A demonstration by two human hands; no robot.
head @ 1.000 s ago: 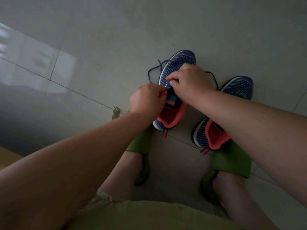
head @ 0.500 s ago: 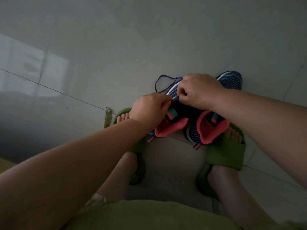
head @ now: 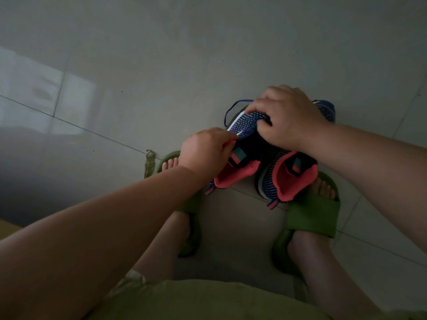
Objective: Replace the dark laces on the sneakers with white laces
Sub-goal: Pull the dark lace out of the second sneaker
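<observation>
Two green slides point(head: 314, 215) are being worn on a grey tiled floor point(head: 138, 65); a small olive strap point(head: 149, 162) is lying beside the left one.

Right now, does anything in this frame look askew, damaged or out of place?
Little stands out. A small olive scrap lies loose on the floor tile beside the left green slide; what it is cannot be told. The dark lace loops loose past the left sneaker, as expected mid-unlacing. No white laces are in view.

Open floor point(head: 208, 54) far and left of sneakers point(head: 265, 158). Near side hemmed by green slippers point(head: 312, 215) and both forearms; small green scrap point(head: 149, 162) lies left.
</observation>
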